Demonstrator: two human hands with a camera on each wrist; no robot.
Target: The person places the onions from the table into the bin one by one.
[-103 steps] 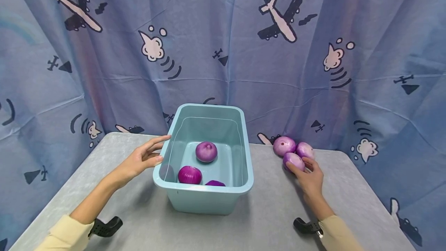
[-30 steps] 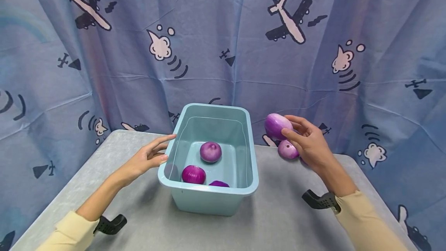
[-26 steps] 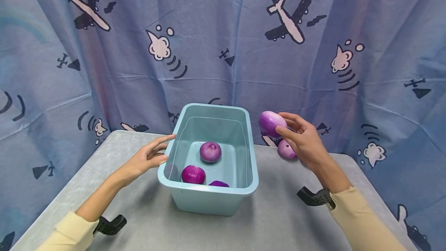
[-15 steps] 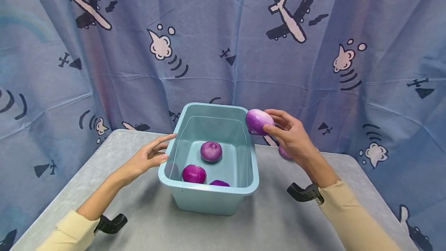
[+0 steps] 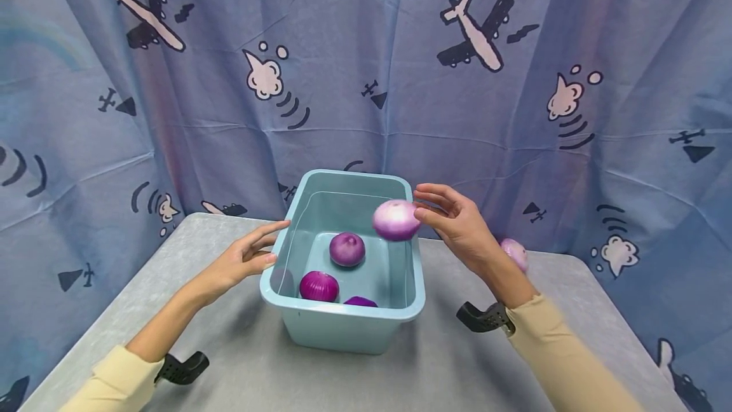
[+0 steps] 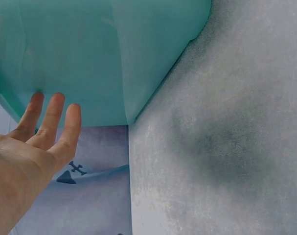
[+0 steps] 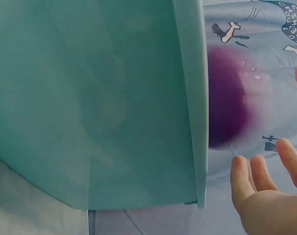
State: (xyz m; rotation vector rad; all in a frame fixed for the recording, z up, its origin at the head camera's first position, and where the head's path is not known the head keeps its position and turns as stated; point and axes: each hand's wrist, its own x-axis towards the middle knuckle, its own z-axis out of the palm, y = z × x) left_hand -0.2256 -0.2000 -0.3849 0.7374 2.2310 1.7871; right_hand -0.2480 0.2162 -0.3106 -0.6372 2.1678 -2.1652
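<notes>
A peeled red onion (image 5: 396,220) is in mid-air over the right side of a light blue plastic basin (image 5: 332,330), blurred in the right wrist view. My right hand (image 5: 457,227) is beside it at the right rim; in the right wrist view its fingers (image 7: 241,178) are spread and apart from the onion. Inside the basin lie a red onion (image 5: 347,249) in the middle, another onion (image 5: 319,286) at the near left, and a third onion (image 5: 360,301) mostly hidden by the front rim. My left hand (image 5: 234,262) rests relaxed fingers against the left rim.
On the grey table (image 5: 229,348), another onion (image 5: 515,253) shows at the back right, partly behind my right forearm. A blue curtain (image 5: 320,68) with airplane prints hangs behind the table. Black wrist mounts (image 5: 183,369) sit at both cuffs.
My right hand has lifted the onion from the group at the right, carried it left over the basin and let it go. The left hand stays at the rim.
</notes>
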